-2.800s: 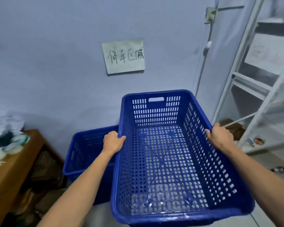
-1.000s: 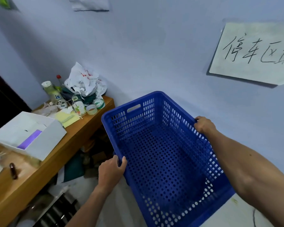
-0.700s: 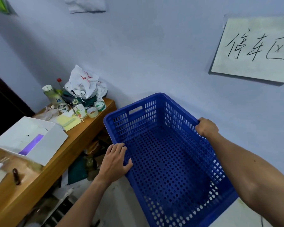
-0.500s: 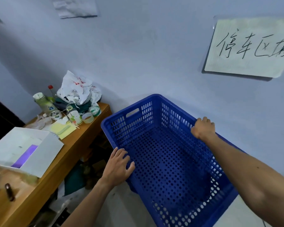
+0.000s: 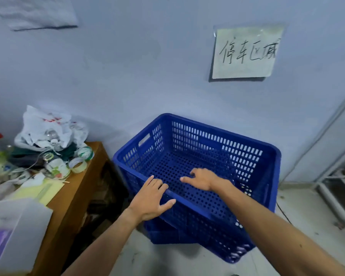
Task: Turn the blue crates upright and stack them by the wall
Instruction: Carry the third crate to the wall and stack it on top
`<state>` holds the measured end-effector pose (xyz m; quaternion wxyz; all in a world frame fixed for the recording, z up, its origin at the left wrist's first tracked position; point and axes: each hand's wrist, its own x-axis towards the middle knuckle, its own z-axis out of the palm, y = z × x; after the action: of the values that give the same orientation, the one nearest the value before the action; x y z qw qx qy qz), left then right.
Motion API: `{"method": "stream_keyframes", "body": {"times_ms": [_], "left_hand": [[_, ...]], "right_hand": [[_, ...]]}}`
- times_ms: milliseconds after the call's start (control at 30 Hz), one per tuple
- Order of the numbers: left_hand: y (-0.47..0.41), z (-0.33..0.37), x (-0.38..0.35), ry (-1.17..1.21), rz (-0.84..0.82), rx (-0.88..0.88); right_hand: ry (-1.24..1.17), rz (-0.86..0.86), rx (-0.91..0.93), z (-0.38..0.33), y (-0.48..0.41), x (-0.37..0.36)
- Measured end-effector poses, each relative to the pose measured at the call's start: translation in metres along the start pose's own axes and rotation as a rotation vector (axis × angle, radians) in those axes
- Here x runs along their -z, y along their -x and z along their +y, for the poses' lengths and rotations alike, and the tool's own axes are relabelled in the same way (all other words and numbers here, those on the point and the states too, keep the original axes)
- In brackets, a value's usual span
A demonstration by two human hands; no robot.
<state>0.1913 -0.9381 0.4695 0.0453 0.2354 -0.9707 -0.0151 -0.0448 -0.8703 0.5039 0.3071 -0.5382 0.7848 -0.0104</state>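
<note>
i take the blue perforated plastic crate [image 5: 217,156] as the landmark. it sits upright, open side up, with its far long wall close against the pale painted wall [image 5: 127,66]. below its near left corner a second blue plastic crate [image 5: 167,234] shows as a lower edge and a strip of side wall, so the landmark crate rests nested on top of it; both stand on the light floor [image 5: 307,212].

left hand [image 5: 150,198]: lies flat over the near long rim of the landmark crate, fingers spread and extended, thumb pointing right along the rim. it touches the rim but does not clasp it.

right hand [image 5: 202,179]: reaches over the same near rim, just right of the left hand, and hangs above the perforated bottom with fingers loose and uncurled, gripping nothing. i cannot tell whether its fingertips touch the bottom.

left of the crate stands a brown wooden table [image 5: 74,192], near but apart from it. its top carries a crumpled white plastic bag [image 5: 48,126], rolls of tape [image 5: 80,164], a yellow paper pad [image 5: 40,191] and a white box with a purple panel [image 5: 10,232].

on the wall above the crate, toward its right end, hangs a white paper sign with handwritten black characters [image 5: 245,53]. right of the crate stands a white metal rack [image 5: 335,188].
</note>
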Motion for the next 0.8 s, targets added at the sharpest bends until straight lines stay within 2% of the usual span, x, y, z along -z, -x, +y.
{"method": "stream_keyframes", "body": {"times_ms": [100, 167, 233, 400, 600, 800], "left_hand": [[0.002, -0.002, -0.001, -0.052, 0.002, -0.03], [-0.001, -0.007, -0.003, -0.072, 0.005, -0.053], [-0.006, -0.015, -0.002, -0.084, 0.003, -0.078], [-0.023, -0.032, 0.008, -0.236, -0.19, -0.106], [-0.045, -0.041, 0.028, -0.279, -0.407, -0.027], [-0.048, -0.036, 0.032, -0.43, -0.464, -0.035]], "right_hand": [[-0.088, -0.04, 0.022, -0.02, 0.041, -0.026], [-0.055, -0.045, 0.035, -0.023, 0.065, -0.041], [0.015, 0.032, 0.012, -0.02, 0.086, -0.057], [0.229, 0.26, -0.08, 0.001, 0.104, -0.088], [0.261, 0.29, -0.054, -0.001, 0.099, -0.085], [0.264, 0.316, 0.011, 0.005, 0.097, -0.089]]}}
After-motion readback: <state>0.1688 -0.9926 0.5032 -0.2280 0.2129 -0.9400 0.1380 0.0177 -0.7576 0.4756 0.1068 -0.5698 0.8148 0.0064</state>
